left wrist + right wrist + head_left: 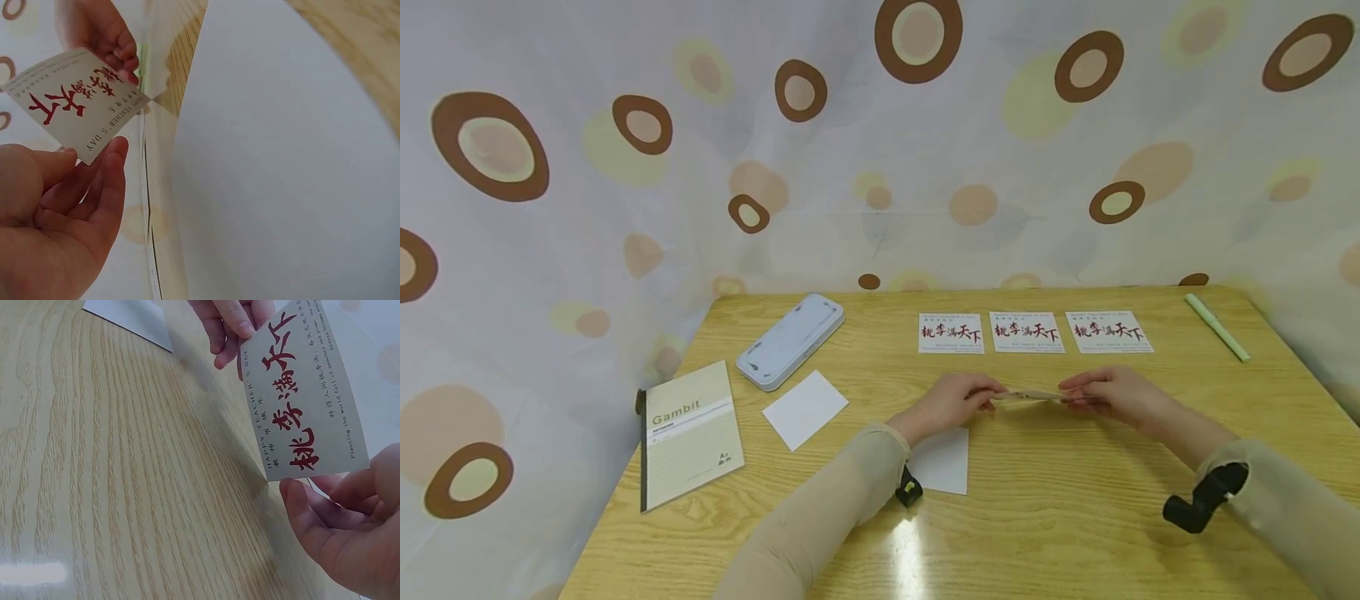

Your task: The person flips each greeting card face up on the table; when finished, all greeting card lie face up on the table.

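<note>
A greeting card [1028, 395] is raised off the wooden table, seen nearly edge-on in the head view. My left hand [949, 403] pinches one end of it between thumb and fingers, and my right hand [1118, 395] pinches the other. Both wrist views show red Chinese characters and "Happy Teacher's Day" printed on the card [300, 394]. Beneath my left wrist lies a blank white card [946, 462], partly hidden by the sleeve. Just beyond the hands, three matching printed cards, left [950, 333], middle [1027, 332] and right [1111, 332], lie in a row.
At the left are a Gambit notebook [692, 437], a pale pencil case [792, 342] and another blank white card [806, 410]. A light green pen [1217, 327] lies at the far right. A patterned curtain [925, 242] hangs behind the wooden table [1060, 517].
</note>
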A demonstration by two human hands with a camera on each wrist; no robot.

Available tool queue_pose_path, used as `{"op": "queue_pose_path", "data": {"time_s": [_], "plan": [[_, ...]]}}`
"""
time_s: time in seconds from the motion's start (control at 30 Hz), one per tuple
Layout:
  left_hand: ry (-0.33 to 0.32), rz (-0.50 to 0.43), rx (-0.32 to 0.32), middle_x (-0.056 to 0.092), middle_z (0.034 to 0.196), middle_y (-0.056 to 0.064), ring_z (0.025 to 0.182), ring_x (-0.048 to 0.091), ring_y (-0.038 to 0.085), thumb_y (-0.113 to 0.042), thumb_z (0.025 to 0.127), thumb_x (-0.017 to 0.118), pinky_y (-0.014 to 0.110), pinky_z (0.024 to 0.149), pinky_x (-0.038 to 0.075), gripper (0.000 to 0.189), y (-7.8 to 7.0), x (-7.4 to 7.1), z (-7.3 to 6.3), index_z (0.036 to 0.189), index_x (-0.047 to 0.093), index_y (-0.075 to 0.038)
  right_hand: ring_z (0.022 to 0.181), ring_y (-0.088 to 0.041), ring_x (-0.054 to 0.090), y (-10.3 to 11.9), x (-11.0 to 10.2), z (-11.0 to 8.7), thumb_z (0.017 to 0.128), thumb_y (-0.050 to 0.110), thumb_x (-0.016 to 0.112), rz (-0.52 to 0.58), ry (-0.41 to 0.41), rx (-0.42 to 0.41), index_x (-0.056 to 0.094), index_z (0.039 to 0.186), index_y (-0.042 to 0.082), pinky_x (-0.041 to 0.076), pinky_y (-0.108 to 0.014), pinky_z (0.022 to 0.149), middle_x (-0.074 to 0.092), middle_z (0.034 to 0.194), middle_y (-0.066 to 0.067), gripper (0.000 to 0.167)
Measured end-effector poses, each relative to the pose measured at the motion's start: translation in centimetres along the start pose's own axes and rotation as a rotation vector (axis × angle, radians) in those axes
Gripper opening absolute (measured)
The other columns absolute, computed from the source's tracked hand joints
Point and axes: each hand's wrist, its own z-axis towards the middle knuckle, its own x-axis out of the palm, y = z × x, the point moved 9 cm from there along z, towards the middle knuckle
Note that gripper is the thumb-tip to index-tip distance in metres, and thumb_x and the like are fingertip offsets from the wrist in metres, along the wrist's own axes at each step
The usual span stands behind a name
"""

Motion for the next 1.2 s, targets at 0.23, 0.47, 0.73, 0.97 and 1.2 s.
{"op": "queue_pose_path", "data": {"time_s": [0.23,0.47,0.73,0.97,1.2], "plan": [[-0.029,-0.032,-0.027,0.074,0.106,0.008,0.092,0.07,0.01,-0.01,0.105,0.047,0.012,0.076,0.051,0.032,0.2,-0.3,0.0,0.132,0.062,-0.006,0.096,-0.008,0.071,0.0,-0.2,-0.1,0.109,0.018,0.03,0.107,-0.007,0.027,0.025,0.143,-0.023,0.057,-0.031,0.089,0.072,0.108,-0.004,0.053],[-0.096,-0.036,-0.03,0.075,0.102,0.007,0.089,0.069,0.008,-0.012,0.105,0.046,0.011,0.071,0.049,0.03,0.2,-0.9,-0.1,0.13,0.062,-0.006,0.093,-0.017,0.073,0.3,0.0,-0.3,0.109,0.033,0.025,0.229,-0.003,0.029,0.04,0.12,-0.01,0.058,-0.032,0.089,0.075,0.101,-0.008,0.047],[-0.126,-0.045,-0.043,0.074,0.101,0.009,0.085,0.069,0.013,-0.009,0.105,0.045,0.013,0.055,0.041,0.027,0.4,-1.2,-0.1,0.124,0.063,-0.006,0.092,-0.017,0.073,0.6,0.0,-0.7,0.106,0.046,0.035,0.192,-0.028,0.055,0.045,0.124,-0.009,0.059,-0.033,0.086,0.075,0.099,-0.006,0.059],[-0.163,-0.071,-0.085,0.074,0.099,0.009,0.072,0.061,0.009,-0.008,0.103,0.045,0.014,0.052,0.04,0.026,0.9,-1.6,0.0,0.122,0.063,-0.006,0.093,-0.02,0.073,0.4,0.2,-0.7,0.105,0.047,0.041,0.129,-0.017,0.076,0.049,0.126,-0.003,0.06,-0.037,0.083,0.075,0.1,-0.004,0.055],[-0.164,-0.069,-0.102,0.07,0.09,0.003,0.068,0.054,0.003,-0.009,0.1,0.053,0.014,0.057,0.043,0.024,1.2,-1.6,0.1,0.122,0.063,-0.008,0.094,-0.021,0.073,0.1,1.0,-0.7,0.106,0.035,0.042,0.099,0.062,0.075,0.053,0.122,0.001,0.06,-0.041,0.083,0.076,0.1,-0.008,0.039]]}}
